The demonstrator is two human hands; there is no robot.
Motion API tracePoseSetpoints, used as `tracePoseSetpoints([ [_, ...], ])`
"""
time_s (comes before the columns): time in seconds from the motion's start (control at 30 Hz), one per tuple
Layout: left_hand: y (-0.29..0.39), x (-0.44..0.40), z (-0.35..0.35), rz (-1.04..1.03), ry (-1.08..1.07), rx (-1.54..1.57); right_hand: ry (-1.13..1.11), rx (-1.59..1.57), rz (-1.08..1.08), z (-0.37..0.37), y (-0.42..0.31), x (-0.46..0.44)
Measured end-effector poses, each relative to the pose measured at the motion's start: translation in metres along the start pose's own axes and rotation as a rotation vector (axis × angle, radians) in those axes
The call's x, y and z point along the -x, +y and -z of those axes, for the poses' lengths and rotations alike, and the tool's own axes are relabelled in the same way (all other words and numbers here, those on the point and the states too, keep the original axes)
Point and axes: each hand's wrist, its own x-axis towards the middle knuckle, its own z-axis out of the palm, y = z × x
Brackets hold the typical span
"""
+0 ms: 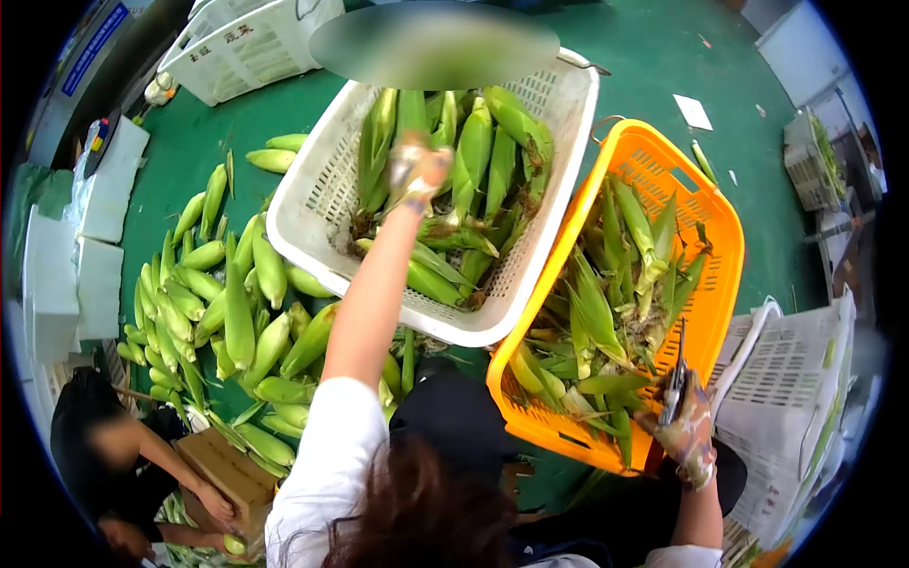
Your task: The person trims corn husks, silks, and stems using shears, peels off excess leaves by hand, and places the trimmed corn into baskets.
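Note:
My left hand (418, 172), in a patterned glove, reaches into the white basket (322, 227). Motion smears its fingers, so whether they grip the green ear of corn (412, 115) just beyond them cannot be told. Several unhusked ears of corn (472, 156) lie around it in the basket. Over the near right rim of the orange basket (705, 213), my right hand (687, 435), gloved too, is closed around a metal cutting tool (675, 383) with a thin dark blade pointing away from me. Loose husks and leaves (597, 317) fill much of the orange basket.
A large heap of green corn (237, 317) covers the floor at left. A co-worker (104, 445) sits beside a cardboard box (222, 464) at lower left. Another white crate (251, 52) stands at the back, stacked white baskets (786, 407) at right. A blurred oval covers the far basket rim.

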Motion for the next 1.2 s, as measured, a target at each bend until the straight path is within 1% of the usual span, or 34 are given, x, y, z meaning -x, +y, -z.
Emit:
tracePoseSetpoints([
  [0.03,-0.023,-0.045,-0.048,-0.017,-0.268,-0.232,0.124,0.111,0.123,-0.007,0.013,0.002],
  [0.07,-0.04,-0.062,-0.082,-0.075,-0.515,-0.449,0.157,0.109,0.179,-0.01,0.013,0.003],
  [0.1,-0.076,-0.077,-0.134,-0.057,-0.506,-0.498,0.19,0.11,0.234,-0.012,0.015,0.003],
  [0.13,-0.072,-0.07,-0.142,0.03,-0.549,-0.456,0.131,0.01,0.2,-0.004,0.004,0.006],
  [0.17,-0.065,-0.059,-0.145,0.119,-0.587,-0.418,0.096,0.091,0.228,-0.003,0.009,0.006],
  [0.2,-0.063,-0.045,-0.148,0.061,-0.462,-0.392,0.029,0.014,0.144,0.002,-0.004,0.009],
  [0.23,-0.063,-0.038,-0.148,0.123,-0.376,-0.256,0.058,-0.013,0.182,-0.001,0.001,0.012],
  [0.27,-0.06,-0.037,-0.144,0.118,-0.356,-0.173,0.088,-0.038,0.216,-0.001,0.008,0.017],
  [0.33,-0.026,-0.037,-0.105,0.068,-0.371,-0.156,0.095,-0.022,0.261,-0.001,0.015,0.02],
  [0.4,-0.014,-0.039,-0.065,0.278,-0.376,0.247,0.105,0.007,0.324,0.002,0.017,0.026],
  [0.43,-0.004,-0.022,-0.029,0.091,-0.268,-0.042,0.123,0.009,0.284,0.003,0.017,0.03],
  [0.47,0.006,0.006,0.011,0.016,-0.244,-0.085,0.144,0.007,0.247,0.006,0.016,0.035],
  [0.5,0.016,0.035,0.051,-0.058,-0.216,-0.13,0.086,-0.01,0.236,0.013,0.011,0.035],
  [0.53,0.024,0.062,0.087,-0.148,-0.196,-0.29,0.091,-0.017,0.263,0.014,0.011,0.035],
  [0.6,0.044,0.125,0.154,-0.326,-0.072,-0.434,0.182,-0.196,0.416,0.012,0.011,0.038],
  [0.63,0.063,0.159,0.188,-0.401,-0.076,-0.501,0.192,-0.267,0.514,0.016,-0.003,0.044],
  [0.67,0.077,0.186,0.215,-0.475,-0.079,-0.568,0.234,-0.189,0.612,0.017,-0.005,0.042],
  [0.73,0.079,0.222,0.243,-0.971,0.097,-0.371,0.374,-0.189,0.823,0.021,-0.02,0.036],
  [0.8,0.104,0.256,0.259,-1.06,-0.047,-0.201,0.406,-0.087,0.861,0.035,-0.056,0.04],
  [0.83,0.116,0.262,0.248,-1.046,-0.109,-0.267,0.438,-0.079,0.919,0.036,-0.068,0.037],
  [0.87,0.126,0.27,0.24,-1.034,-0.172,-0.33,0.334,-0.137,0.983,0.04,-0.089,0.048],
  [0.9,0.147,0.299,0.251,-1.035,-0.285,-0.423,0.457,-0.002,1.057,0.029,-0.062,0.02],
  [0.93,0.151,0.299,0.23,-1.263,-0.294,-0.511,0.456,0.167,1.079,0.024,-0.05,0.01],
  [0.97,0.155,0.308,0.218,-1.342,-0.301,-0.527,0.458,0.331,1.108,0.02,-0.038,0.0],
  [1.0,0.159,0.318,0.202,-1.28,-0.289,-0.519,0.39,0.131,1.254,0.013,-0.039,0.001],
  [1.03,0.163,0.327,0.2,-1.217,-0.329,-0.421,0.242,0.132,1.268,0.011,-0.028,-0.004],
  [1.07,0.163,0.327,0.192,-1.227,-0.271,-0.5,0.189,-0.108,1.161,0.002,-0.012,-0.012],
  [1.1,0.159,0.329,0.197,-1.246,-0.314,-0.384,0.152,-0.365,1.063,-0.007,0.003,-0.021],
  [1.13,0.151,0.313,0.175,-1.115,-0.342,-0.098,0.171,-0.581,0.836,-0.01,-0.019,0.02],
  [1.2,0.114,0.206,-0.011,-1.386,-0.106,0.488,0.105,-0.7,0.651,-0.001,-0.036,0.028],
])
